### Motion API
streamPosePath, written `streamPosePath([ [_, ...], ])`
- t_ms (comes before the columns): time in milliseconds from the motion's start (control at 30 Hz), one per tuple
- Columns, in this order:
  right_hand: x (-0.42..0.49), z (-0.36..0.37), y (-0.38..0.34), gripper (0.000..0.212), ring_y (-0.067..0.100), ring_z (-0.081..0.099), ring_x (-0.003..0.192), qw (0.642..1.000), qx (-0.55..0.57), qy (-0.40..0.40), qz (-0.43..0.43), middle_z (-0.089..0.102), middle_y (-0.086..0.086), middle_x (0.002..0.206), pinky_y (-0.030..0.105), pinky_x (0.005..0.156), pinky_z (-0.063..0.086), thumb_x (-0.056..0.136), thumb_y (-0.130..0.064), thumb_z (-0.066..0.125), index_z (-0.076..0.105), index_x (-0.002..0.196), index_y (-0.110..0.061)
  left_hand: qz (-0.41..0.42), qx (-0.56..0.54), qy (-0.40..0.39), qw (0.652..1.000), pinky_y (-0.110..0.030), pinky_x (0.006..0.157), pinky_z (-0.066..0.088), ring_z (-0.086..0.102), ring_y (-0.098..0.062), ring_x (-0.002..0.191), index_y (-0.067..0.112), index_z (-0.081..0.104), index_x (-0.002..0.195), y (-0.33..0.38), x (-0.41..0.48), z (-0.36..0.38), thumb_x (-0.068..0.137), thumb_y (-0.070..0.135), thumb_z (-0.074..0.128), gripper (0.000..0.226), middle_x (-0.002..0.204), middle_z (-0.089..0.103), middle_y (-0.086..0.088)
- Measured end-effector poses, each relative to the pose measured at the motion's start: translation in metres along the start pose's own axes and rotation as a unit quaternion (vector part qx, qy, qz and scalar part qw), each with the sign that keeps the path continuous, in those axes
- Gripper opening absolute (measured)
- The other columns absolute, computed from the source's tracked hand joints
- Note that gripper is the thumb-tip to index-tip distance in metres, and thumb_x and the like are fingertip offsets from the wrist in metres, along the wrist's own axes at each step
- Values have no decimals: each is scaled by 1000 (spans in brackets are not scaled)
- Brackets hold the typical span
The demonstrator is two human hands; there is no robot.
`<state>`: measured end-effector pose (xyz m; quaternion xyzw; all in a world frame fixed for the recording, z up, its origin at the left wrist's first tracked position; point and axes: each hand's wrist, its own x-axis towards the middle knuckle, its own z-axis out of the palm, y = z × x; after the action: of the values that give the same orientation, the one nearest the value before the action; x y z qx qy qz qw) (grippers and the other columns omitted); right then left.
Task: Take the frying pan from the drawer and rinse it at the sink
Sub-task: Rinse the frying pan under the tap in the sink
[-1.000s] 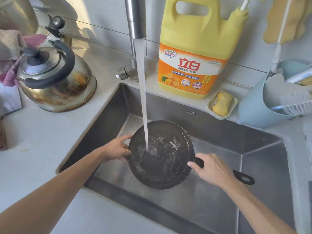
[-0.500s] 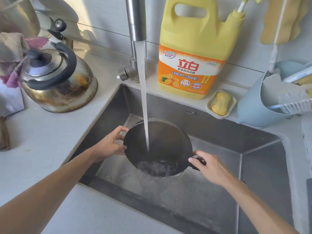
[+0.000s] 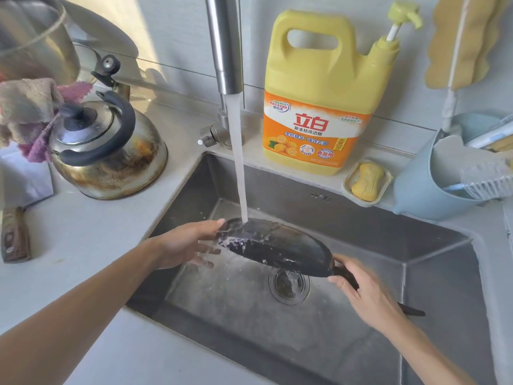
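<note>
1. frying pan (image 3: 277, 250) held over the sink (image 3: 347, 226), above the drain (image 3: 288, 284); turned nearly edge-on, dark underside up.
2. long axis runs from far-left rim to near-right handle (image 3: 410, 311), which points toward the sink's near-right corner.
3. water stream (image 3: 238, 162) from the faucet (image 3: 224, 45) lands on the pan's far-left edge.
4. left hand (image 3: 186, 245) at that rim, fingers loosely spread.
5. right hand (image 3: 366, 293) wrapped on the handle by the pan body.
</note>
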<state>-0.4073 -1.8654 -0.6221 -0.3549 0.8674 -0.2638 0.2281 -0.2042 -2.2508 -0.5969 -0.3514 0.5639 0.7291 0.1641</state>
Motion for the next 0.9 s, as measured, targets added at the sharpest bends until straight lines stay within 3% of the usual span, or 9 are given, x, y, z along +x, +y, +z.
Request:
streamPosePath([
  [67,-1,2,4,50,13,69,108,1000,-19,9,-9,67,-16,122,42,87,58,97,-64,51,55,144,-46,-23,-16,-24,999,-51,107,61,73,-37,131,27,65,152,-2,3,-5,98,57,73,62,155,63,-12],
  [167,1,-1,4,58,11,69,105,999,-31,-2,-11,64,-19,125,40,86,59,94,-69,46,54,147,-46,-7,-11,-34,999,-53,121,50,75,-35,128,19,60,157,-4,4,-7,100,41,76,63,147,73,-16],
  [300,5,-5,10,60,7,64,115,997,-32,-68,-18,59,-20,128,41,94,59,91,-72,51,45,148,-53,0,-21,-51,998,-57,131,36,64,-38,143,13,57,158,-20,11,-18,89,24,91,77,152,69,-16],
  [433,11,-9,6,62,3,55,130,993,-16,-112,-10,55,-24,135,39,103,54,91,-71,64,38,147,-63,21,-56,-40,997,-56,130,39,66,-37,142,14,55,160,-31,14,-25,93,8,82,73,152,68,-19],
  [600,22,-21,-6,69,0,55,127,992,27,-125,-2,61,-20,137,31,103,44,88,-61,77,40,146,-70,33,-31,-58,997,-51,125,45,65,-29,144,25,55,158,-33,10,-25,82,15,93,85,157,66,-10],
  [733,30,-24,-9,65,2,55,136,992,35,-120,-10,62,-23,140,40,112,47,92,-59,76,41,144,-74,40,15,-54,998,-57,132,34,52,-24,153,40,54,156,-35,6,-29,64,37,108,107,165,56,5],
  [900,32,-22,-10,66,-1,54,136,993,36,-112,-14,56,-34,135,36,113,44,93,-49,79,43,145,-69,32,-16,-43,998,-59,129,39,57,-29,149,42,49,159,-31,5,-21,57,35,111,119,164,52,-2],
])
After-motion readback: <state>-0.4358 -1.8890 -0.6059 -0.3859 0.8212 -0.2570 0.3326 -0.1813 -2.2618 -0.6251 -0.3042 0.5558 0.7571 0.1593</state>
